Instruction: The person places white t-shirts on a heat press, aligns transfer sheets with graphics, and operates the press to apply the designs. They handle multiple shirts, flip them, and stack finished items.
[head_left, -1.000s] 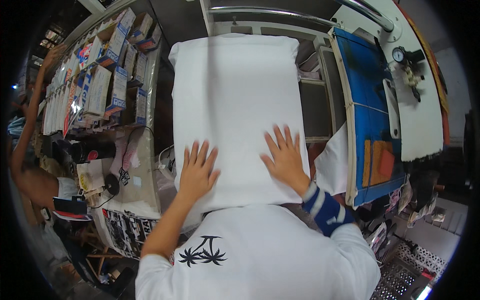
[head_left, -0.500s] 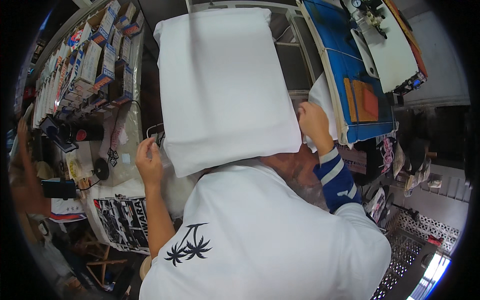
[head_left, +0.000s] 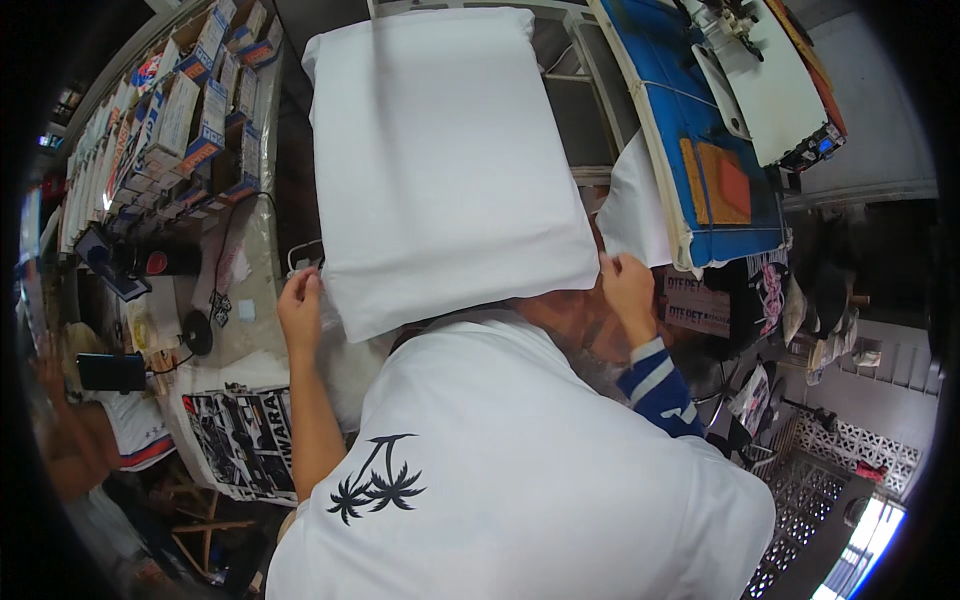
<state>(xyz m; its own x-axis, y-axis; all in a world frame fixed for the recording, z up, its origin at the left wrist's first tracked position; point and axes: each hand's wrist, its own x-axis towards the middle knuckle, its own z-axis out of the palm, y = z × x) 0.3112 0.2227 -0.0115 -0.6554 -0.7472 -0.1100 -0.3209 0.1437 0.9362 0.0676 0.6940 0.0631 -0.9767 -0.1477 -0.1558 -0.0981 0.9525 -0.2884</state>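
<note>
White cloth (head_left: 450, 170) lies stretched over a wide rectangular board that slopes away from me. Its near edge hangs in a loose fold just ahead of my chest. At the near left corner, my left hand (head_left: 298, 310) is closed, with thumb and fingertips pinched at the cloth's side. Opposite it, my right hand (head_left: 630, 292) pinches the near right corner. A separate-looking white flap (head_left: 637, 205) hangs beyond my right hand; whether it belongs to the same cloth I cannot tell. The board itself is hidden under the fabric.
Cardboard boxes (head_left: 195, 115) fill a shelf at the far left. Nearer stands a phone (head_left: 112, 372) on a stand. To the right, a blue-covered panel (head_left: 670, 120) carries an orange pad (head_left: 715, 180). Another person (head_left: 85, 430) is at the left edge.
My right hand has moved down along the cloth's side to its near corner. My left hand has come closer to the left edge, its fingers now at the cloth.
</note>
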